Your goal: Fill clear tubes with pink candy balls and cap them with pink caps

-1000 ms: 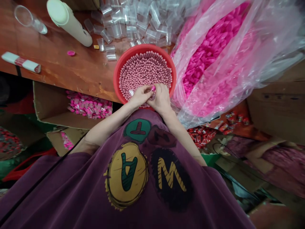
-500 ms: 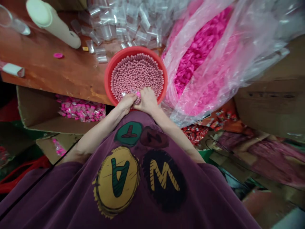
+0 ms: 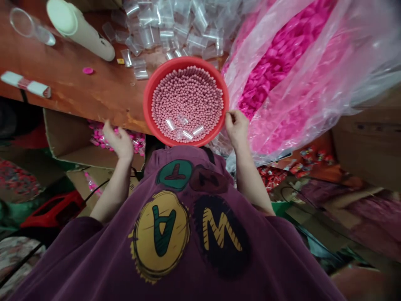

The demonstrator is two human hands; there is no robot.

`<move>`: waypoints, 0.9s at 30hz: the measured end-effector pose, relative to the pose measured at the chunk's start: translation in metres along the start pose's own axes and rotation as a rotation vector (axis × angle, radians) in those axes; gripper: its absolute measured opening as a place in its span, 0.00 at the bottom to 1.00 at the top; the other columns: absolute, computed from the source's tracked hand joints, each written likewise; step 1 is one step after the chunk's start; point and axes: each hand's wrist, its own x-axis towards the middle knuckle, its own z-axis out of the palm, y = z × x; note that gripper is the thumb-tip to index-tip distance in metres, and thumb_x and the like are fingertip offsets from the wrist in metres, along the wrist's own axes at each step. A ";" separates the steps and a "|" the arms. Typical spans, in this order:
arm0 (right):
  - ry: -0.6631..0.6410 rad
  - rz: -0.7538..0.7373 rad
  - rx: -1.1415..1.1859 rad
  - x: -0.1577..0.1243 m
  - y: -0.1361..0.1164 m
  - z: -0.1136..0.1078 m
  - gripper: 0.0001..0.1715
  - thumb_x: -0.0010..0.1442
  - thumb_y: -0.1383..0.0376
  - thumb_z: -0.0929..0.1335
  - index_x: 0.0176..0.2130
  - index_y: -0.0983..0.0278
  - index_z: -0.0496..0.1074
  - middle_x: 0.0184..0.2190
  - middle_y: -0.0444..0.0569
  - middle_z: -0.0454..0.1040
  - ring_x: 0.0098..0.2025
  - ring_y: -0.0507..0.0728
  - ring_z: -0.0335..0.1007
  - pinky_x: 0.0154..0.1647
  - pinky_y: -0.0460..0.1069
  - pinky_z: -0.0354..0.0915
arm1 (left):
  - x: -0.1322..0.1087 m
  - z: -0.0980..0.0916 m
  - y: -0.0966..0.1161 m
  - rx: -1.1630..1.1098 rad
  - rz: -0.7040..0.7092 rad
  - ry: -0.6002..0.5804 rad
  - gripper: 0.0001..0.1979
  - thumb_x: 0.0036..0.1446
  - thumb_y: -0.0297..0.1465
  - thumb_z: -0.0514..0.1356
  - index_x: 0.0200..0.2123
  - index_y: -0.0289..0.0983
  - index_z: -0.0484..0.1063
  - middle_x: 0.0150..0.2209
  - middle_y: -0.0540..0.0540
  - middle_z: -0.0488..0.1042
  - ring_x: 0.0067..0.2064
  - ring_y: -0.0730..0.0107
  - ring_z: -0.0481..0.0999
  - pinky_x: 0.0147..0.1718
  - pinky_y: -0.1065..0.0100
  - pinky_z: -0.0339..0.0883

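My left hand (image 3: 118, 141) is over a cardboard box (image 3: 65, 140), its fingers apart and nothing in it. Inside that box lie many small clear containers with pink caps (image 3: 138, 142). At the right edge of a red bowl (image 3: 147, 100), beside an open plastic bag, is my right hand (image 3: 237, 127) with fingers curled together. Whether it holds something small is hidden. Small round pink beads (image 3: 188, 96) fill the bowl. Several clear plastic tubes (image 3: 188, 134) lie on the beads at the near side.
Clear tubes (image 3: 147, 37) are heaped behind the bowl. The plastic bag (image 3: 300, 108) to the right holds bright pink caps (image 3: 278, 62). A pale bottle (image 3: 84, 35), a loose pink cap (image 3: 88, 70) and a white roll (image 3: 26, 85) lie on the wooden table (image 3: 94, 96).
My hands have parted from over the bowl, where they held a pink-capped piece. The left has gone over the box, the right to the bowl's right edge. That piece no longer shows.
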 end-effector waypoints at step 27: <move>0.266 0.426 -0.042 0.053 0.059 -0.022 0.26 0.67 0.68 0.64 0.60 0.73 0.75 0.55 0.65 0.81 0.54 0.64 0.78 0.64 0.61 0.74 | 0.173 0.167 0.061 0.353 -0.071 -0.207 0.15 0.56 0.20 0.62 0.44 0.31 0.84 0.51 0.31 0.83 0.56 0.39 0.82 0.59 0.49 0.76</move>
